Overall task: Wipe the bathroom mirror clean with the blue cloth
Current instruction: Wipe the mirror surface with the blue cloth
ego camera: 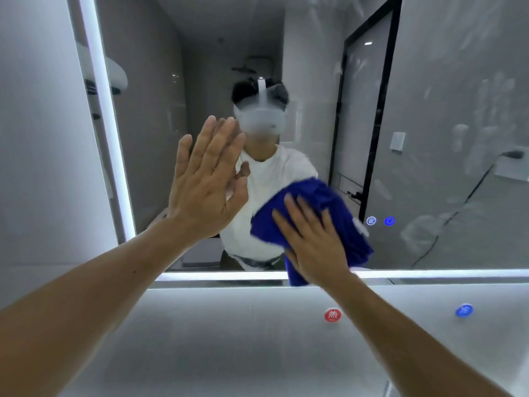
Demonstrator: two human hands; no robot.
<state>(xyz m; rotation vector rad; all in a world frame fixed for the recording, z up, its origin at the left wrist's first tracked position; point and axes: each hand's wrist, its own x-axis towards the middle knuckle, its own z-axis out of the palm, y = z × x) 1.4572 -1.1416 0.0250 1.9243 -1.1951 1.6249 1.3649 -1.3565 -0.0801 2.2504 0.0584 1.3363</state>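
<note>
Right hand flat on blue cloth, left hand on mirror

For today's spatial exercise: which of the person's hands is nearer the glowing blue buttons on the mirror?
Right. The right hand presses the cloth just left of the buttons; the left hand lies flat on the mirror far to their left.

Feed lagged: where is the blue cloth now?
Head view, lower centre-right: the blue cloth lies against the mirror under the right hand, its bottom overlapping the lit lower edge.
</note>
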